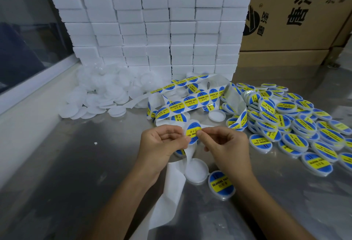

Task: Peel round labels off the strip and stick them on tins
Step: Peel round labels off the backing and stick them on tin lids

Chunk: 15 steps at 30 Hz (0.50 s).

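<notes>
From where I watch, the left of the steel surface carries a loose heap of unlabelled tins, frosted white, round and shallow, all waiting for a label. Behind them rises a wall of white foam blocks, matte and square-edged.

In the middle, the label strip loops in glossy curls, with many blue-and-yellow round labels on it, so plenty of work is left. My left hand pinches the spent white backing, which trails down toward me, smooth and bare. My right hand pinches the edge of 1 round label between thumb and forefinger; I judge it is partly lifted off the backing (how much still clings I cannot tell). Below the hands sits 1 bare white tin, likely the next target, and just beside it 1 labelled tin with its sticker flat on top.

To the right lies the finished pile of labelled tins, several dozen at a guess, their clear rims shining, overlapping like scales. Judged by the 2 heaps, the job looks roughly halfway, perhaps a little past. A brown cardboard box with printed characters stands behind that pile.
</notes>
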### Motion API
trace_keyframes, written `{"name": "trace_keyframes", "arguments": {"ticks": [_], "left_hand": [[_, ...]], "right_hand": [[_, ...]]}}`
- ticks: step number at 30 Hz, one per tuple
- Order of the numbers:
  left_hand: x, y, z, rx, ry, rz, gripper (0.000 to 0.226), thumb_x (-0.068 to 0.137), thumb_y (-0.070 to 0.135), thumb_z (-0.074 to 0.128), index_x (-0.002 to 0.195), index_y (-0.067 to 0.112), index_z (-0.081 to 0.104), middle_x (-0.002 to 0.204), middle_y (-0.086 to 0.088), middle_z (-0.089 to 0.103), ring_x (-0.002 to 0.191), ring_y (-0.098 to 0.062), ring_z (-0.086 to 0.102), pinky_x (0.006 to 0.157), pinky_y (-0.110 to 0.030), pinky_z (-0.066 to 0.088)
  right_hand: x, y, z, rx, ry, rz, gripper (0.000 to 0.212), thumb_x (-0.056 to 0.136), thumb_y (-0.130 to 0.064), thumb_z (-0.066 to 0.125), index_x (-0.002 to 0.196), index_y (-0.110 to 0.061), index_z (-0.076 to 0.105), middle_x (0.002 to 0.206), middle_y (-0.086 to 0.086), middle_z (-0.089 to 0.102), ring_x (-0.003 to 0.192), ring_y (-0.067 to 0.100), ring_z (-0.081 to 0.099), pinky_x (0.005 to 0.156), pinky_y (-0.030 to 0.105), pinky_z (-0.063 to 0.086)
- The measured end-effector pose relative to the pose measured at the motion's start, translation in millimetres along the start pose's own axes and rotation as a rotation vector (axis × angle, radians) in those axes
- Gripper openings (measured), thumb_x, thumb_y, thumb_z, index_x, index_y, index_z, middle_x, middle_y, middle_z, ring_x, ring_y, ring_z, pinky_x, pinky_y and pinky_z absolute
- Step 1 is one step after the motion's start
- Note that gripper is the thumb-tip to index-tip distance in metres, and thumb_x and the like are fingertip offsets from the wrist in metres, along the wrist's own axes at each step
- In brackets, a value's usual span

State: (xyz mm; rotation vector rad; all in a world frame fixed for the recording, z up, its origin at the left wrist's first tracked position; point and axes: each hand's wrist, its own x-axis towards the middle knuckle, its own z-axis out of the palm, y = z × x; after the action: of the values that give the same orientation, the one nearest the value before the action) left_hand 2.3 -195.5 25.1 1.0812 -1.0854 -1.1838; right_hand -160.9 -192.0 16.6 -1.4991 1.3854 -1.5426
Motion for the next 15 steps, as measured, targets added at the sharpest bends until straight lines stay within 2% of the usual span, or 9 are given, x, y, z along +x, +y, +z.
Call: {"name": "trace_keyframes", "arguments": {"ticks": [1, 4, 8, 11, 13, 15], "left_hand": [[0, 0, 0, -0.023, -0.009, -0.008, 0.022, 0.057, 0.008, 0.088, 0.072, 0.019, 0.077, 0.071, -0.011, 0.073, 0.064, -0.023, 0.071, 0.062, -0.024, 0.056], [0, 0, 0, -0.131, -0.034, -0.049, 0.044, 0.044, 0.02, 0.088, 0.086, 0.011, 0.076, 0.075, -0.01, 0.073, 0.071, -0.027, 0.073, 0.065, -0.028, 0.058], [-1, -1, 2, -0.256, -0.088, -0.076, 0.03, 0.055, 0.009, 0.08, 0.084, 0.012, 0.078, 0.079, -0.011, 0.072, 0.078, -0.028, 0.074, 0.069, -0.03, 0.059], [0, -1, 0, -0.287, -0.112, -0.087, 0.035, 0.059, 0.006, 0.077, 0.094, 0.009, 0.074, 0.081, -0.012, 0.071, 0.082, -0.029, 0.074, 0.071, -0.029, 0.059], [0, 0, 1, -0.295, -0.124, -0.111, 0.038, 0.062, 0.006, 0.075, 0.099, 0.007, 0.072, 0.088, -0.016, 0.072, 0.085, -0.03, 0.074, 0.071, -0.029, 0.059], [-1, 0, 2, -0.313, -0.13, -0.131, 0.04, 0.063, 0.007, 0.074, 0.103, 0.006, 0.07, 0.1, -0.02, 0.072, 0.09, -0.031, 0.073, 0.072, -0.029, 0.059]], "right_hand": [[-1, 0, 1, -0.016, 0.023, -0.015, 0.01, 0.078, -0.016, 0.082, 0.079, -0.023, 0.075, 0.067, -0.006, 0.074, 0.053, 0.009, 0.065, 0.059, 0.026, 0.056], [-4, 2, 5, -0.053, 0.093, -0.073, 0.016, 0.073, -0.027, 0.085, 0.084, -0.026, 0.073, 0.064, -0.008, 0.07, 0.054, 0.01, 0.064, 0.06, 0.029, 0.055], [-9, 4, 11, -0.098, 0.098, -0.197, 0.033, 0.072, -0.046, 0.079, 0.097, -0.032, 0.064, 0.066, -0.011, 0.063, 0.052, 0.01, 0.057, 0.054, 0.02, 0.046], [-9, 5, 12, 0.01, 0.066, -0.166, 0.056, 0.07, -0.053, 0.077, 0.117, -0.038, 0.051, 0.068, -0.008, 0.063, 0.05, 0.01, 0.055, 0.054, 0.02, 0.046], [-7, 7, 10, 0.048, 0.031, -0.121, 0.064, 0.068, -0.054, 0.078, 0.124, -0.04, 0.049, 0.066, -0.005, 0.063, 0.049, 0.012, 0.056, 0.055, 0.026, 0.051], [-5, 6, 7, -0.005, 0.002, -0.135, 0.051, 0.07, -0.056, 0.075, 0.117, -0.039, 0.061, 0.065, -0.004, 0.062, 0.051, 0.019, 0.06, 0.056, 0.041, 0.055]]}}
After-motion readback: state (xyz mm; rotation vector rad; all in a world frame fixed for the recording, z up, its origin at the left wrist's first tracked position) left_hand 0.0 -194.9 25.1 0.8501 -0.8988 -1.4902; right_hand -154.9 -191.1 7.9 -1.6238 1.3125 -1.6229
